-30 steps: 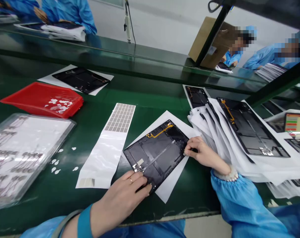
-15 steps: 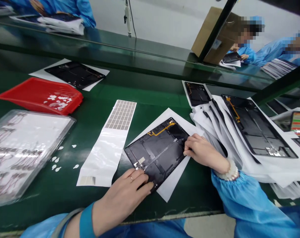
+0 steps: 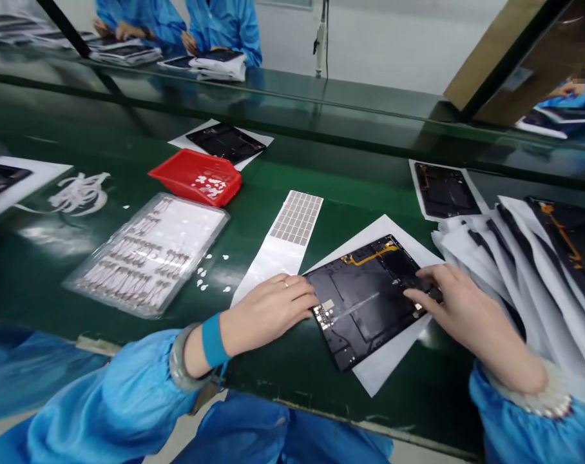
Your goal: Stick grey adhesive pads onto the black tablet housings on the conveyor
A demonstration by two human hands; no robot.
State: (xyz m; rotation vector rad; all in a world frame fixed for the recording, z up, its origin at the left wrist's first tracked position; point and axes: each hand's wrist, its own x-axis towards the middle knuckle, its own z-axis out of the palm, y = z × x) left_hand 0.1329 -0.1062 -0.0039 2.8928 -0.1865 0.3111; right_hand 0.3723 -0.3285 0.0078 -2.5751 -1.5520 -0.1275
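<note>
A black tablet back cover (image 3: 370, 306), its inside facing up, lies askew on a white sheet (image 3: 372, 380). An orange flex cable (image 3: 372, 256) runs along its far side, and a small circuit board (image 3: 325, 314) sits near its left edge. My left hand (image 3: 276, 306) has its fingers together at that left edge, the thumb mostly hidden. At the right edge, my right hand (image 3: 459, 303) holds the cover between thumb and forefinger. Left of the cover, a strip of grey rectangular stickers (image 3: 297, 219) on white backing passes partly behind my left hand.
A red scoop tray (image 3: 176, 173) holds small white pieces; similar pieces lie nearby. A clear tray (image 3: 152, 258) carries rows of small wired parts. Covers interleaved with white sheets (image 3: 529, 270) are stacked at right. Another cover (image 3: 225, 143) lies behind. People in blue sit across the bench.
The view has swung left, so the bench appears shifted right. My left hand has moved from the cover's near-left corner up along its left edge. My right thumb and forefinger have spread apart.
</note>
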